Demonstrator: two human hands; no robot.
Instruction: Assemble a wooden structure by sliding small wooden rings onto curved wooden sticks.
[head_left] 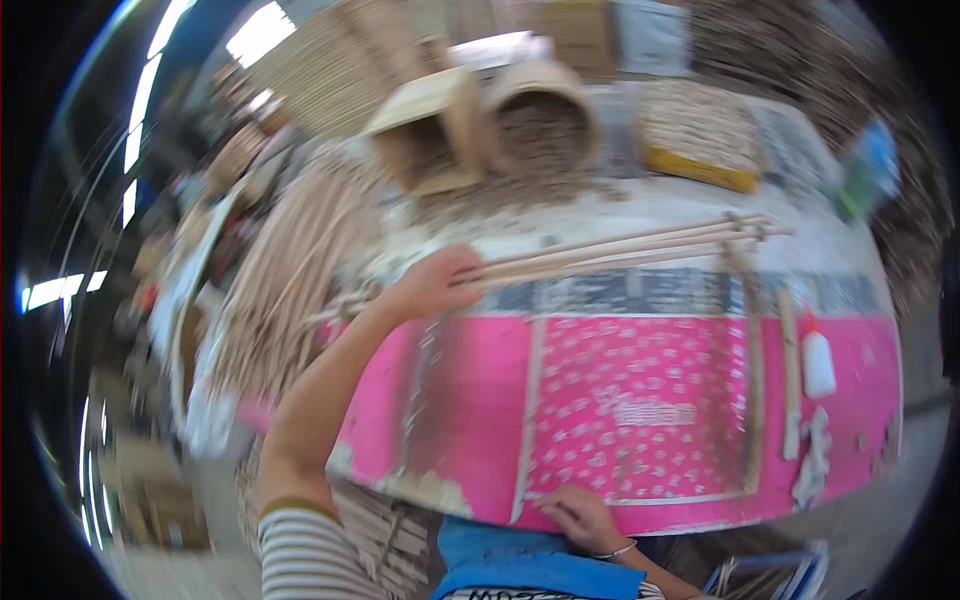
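Note:
My left hand [435, 283] is closed around the left end of several long, thin wooden sticks [610, 245]. They stretch to the right over the table, and short pieces show at their far right end; blur hides how these join. My right hand [582, 517] rests at the table's near edge, beside the lower border of a pink patterned sheet [630, 400]. Its fingers lie loosely extended, with nothing seen in them.
A box [430, 135] and a round container [540, 120] lie tipped with small brown pieces spilling out. A bundle of wooden strips [290, 270] is at left. Small sticks fill a yellow tray [700, 168]. A white glue bottle [818, 362] lies beside a wooden strip [790, 375].

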